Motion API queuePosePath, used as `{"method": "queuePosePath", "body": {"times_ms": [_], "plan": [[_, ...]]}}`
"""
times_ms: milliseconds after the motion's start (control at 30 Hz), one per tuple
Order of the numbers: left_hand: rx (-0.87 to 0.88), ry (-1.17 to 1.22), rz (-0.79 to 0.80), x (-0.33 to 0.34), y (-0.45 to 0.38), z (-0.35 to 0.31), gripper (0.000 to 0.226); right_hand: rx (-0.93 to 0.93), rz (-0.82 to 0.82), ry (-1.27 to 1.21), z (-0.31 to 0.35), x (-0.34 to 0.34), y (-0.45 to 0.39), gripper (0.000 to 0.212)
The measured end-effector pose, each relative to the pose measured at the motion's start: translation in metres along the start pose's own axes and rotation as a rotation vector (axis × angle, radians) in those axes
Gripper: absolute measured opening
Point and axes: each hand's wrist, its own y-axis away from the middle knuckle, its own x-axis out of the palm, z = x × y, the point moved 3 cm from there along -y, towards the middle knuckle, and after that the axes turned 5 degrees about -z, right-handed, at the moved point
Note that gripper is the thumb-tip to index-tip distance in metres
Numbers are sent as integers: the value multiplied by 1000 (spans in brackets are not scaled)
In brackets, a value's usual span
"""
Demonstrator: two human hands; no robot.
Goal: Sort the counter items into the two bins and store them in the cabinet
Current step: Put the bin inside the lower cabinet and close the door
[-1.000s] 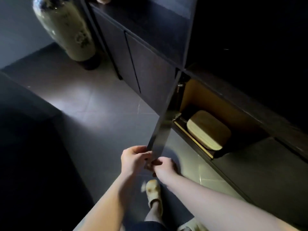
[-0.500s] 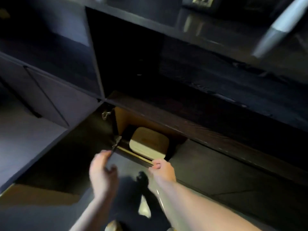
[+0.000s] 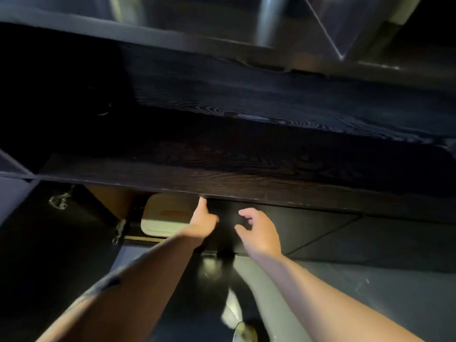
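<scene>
Bin (image 3: 164,217) sits inside low cabinet (image 3: 106,206), left of my hands. Left hand (image 3: 202,222) pointing up near shelf edge (image 3: 246,191), right hand (image 3: 261,230) loose, both grasping nothing. Risk imo: door swings, pinches fingers; view blurry.

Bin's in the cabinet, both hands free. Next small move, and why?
Probably swing the cabinet door shut. The lidded bin already sits inside the open lower compartment, the left hand reaches toward the shelf edge above it, and the right hand hovers empty, so nothing is left to place here.
</scene>
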Motion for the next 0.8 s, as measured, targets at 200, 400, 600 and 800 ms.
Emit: {"method": "queuePosePath", "body": {"times_ms": [200, 400, 600, 800], "plan": [[103, -47, 10, -13, 40, 25, 39, -270, -80, 155, 8, 12, 7, 39], [109, -1, 109, -8, 116, 69, 25, -311, -43, 245, -30, 33, 58, 22], [208, -158, 203, 18, 166, 97, 24, -250, -52, 154, -67, 23, 110, 15], [235, -256, 378, 56, 217, 112, 27, -251, 6, 286, -100, -15, 160, 13]]}}
